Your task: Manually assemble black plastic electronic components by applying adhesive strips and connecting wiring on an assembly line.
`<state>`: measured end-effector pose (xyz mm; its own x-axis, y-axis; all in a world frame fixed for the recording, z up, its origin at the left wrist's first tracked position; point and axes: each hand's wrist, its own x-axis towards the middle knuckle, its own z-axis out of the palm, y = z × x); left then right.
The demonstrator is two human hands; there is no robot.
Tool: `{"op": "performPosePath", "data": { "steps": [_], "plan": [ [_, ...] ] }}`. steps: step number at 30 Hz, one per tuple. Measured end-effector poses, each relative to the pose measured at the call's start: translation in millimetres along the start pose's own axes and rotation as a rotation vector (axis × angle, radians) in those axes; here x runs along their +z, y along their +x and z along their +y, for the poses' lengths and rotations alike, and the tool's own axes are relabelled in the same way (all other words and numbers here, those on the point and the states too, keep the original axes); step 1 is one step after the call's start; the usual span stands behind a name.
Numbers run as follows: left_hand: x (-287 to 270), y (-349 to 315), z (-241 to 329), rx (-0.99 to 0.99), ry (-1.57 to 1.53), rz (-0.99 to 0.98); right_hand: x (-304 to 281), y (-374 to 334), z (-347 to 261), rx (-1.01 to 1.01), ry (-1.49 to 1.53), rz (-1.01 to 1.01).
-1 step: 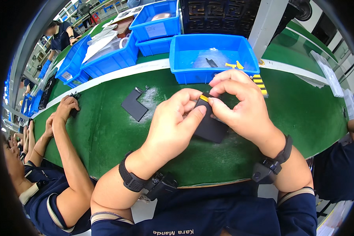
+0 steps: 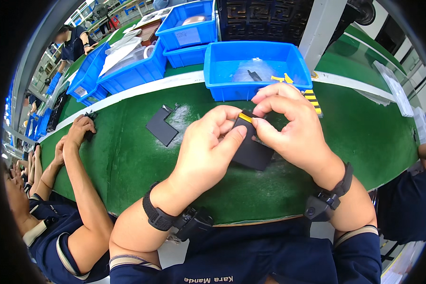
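Near the middle of the bench, my left hand (image 2: 208,142) is closed round the upper left edge of a flat black piece (image 2: 253,154), its thumb lying on the top face. A yellow strip (image 2: 245,118) crosses the piece's far end. At the right end of that strip, my right hand (image 2: 291,120) pinches the piece's far corner between thumb and forefinger. My fingers hide part of the corner. To the left, a second flat black L-shaped piece (image 2: 163,128) lies on the green bench top beside a patch of whitish powder.
Just beyond my hands stands a blue bin (image 2: 258,87) holding yellow strips and a small black part. Black-and-yellow striped tape (image 2: 312,102) sits at its right corner. More blue bins (image 2: 132,73) line the far left. A co-worker's hands (image 2: 78,130) work at the left.
Both hands and the black piece have shifted very slightly; the piece sits a touch further left, and more of the yellow strip shows. The second black piece has not moved.
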<state>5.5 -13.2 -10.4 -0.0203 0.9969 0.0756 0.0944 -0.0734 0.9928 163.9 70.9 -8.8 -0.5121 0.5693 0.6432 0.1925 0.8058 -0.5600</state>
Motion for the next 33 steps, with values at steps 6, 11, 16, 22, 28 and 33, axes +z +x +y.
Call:
{"op": "performPosePath", "data": {
  "steps": [6, 11, 16, 22, 28, 33],
  "plan": [
    [-1.5, 1.3, 0.5, 0.020, -0.020, 0.072, -6.6, 5.5, -11.8, -0.277, -0.304, 0.064],
    [-2.4, 2.5, -0.7, 0.002, -0.044, 0.059, -12.2, 4.8, -7.1, -0.272, -0.320, 0.080],
    [-3.7, 5.4, -4.5, -0.004, -0.235, 0.031, -13.8, 6.3, -13.1, -0.213, -0.118, 0.100],
    [-1.8, 6.4, -4.4, 0.065, -0.297, 0.079, -2.3, -2.9, -16.6, -0.219, -0.146, 0.086],
    [-1.4, 4.7, -4.2, 0.090, -0.204, 0.093, -4.5, -1.8, -21.3, -0.231, -0.232, 0.105],
    [1.1, 3.5, -7.5, 0.170, -0.024, 0.118, -5.3, -1.1, -16.4, -0.229, -0.226, 0.133]
  ]
}}
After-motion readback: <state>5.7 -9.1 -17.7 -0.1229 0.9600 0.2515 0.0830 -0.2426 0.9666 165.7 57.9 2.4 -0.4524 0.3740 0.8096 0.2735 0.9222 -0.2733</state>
